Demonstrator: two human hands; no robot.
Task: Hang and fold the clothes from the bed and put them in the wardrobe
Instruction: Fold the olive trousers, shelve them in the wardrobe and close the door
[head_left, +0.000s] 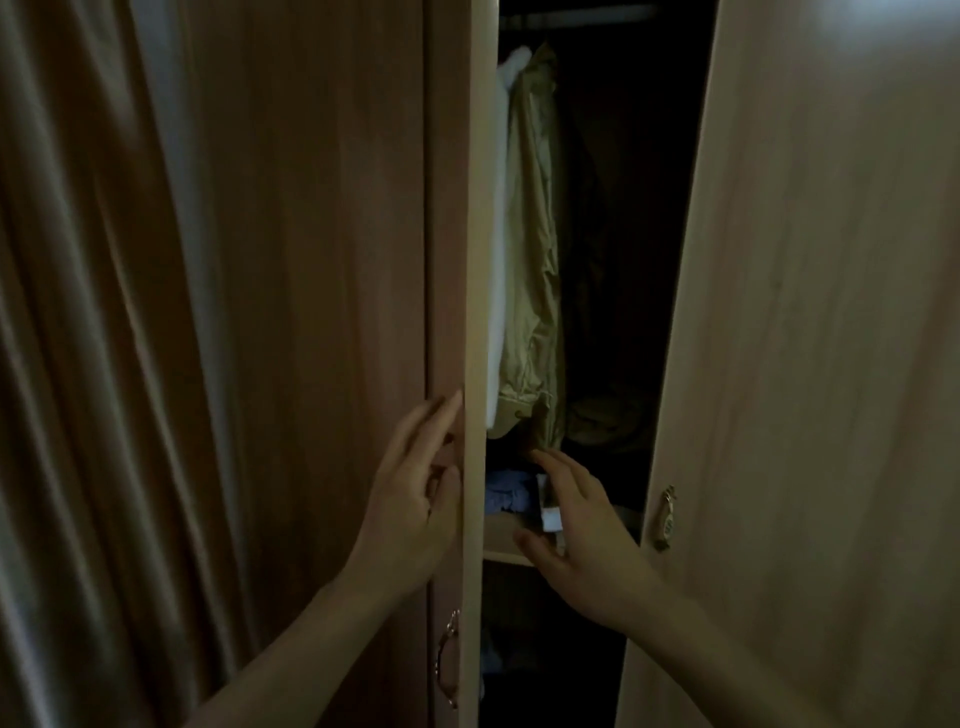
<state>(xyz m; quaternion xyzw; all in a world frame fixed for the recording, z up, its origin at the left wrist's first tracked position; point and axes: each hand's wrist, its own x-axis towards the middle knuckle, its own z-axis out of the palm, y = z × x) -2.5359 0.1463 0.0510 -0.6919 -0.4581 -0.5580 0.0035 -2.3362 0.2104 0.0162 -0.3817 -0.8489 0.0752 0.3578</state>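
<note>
Far left of the fingers: long pale satin curtain (78, 364) hanging in folds, running down past the reddish-brown wooden wardrobe door (322, 260). Lower on that door, below the wrist, a curved brass handle (448, 657).

Left hand (410, 499) laid against the door's front edge, fingers (441, 415) spread and loosely curled around it, tips touching the lighter edge strip; gripping nothing else.

Just right of those fingertips, the narrow dark opening of the wardrobe (613, 260). Above the fingers, hanging from the dim rail: white folded-looking garment (501, 208) pressed against the door edge, then a shiny olive-green jacket (535, 260) just beside it, hem ending right above the right hand's fingertips. Further right, darker clothing barely visible in shadow; free space there, though too dark to tell how much.

Between the two hands, on a pale wooden shelf (506, 540): blue crumpled fabric (506, 493), and a small white item (550, 512) touching the right fingers; any print on it unreadable.

Right hand (587, 535) reaching into the gap, fingers apart and extended, thumb low over the shelf edge, clamped on nothing.

Right of that hand, light wooden wardrobe door (831, 364) swung open, edge close to the wrist, with a small brass handle (666, 517). No legible writing anywhere.
</note>
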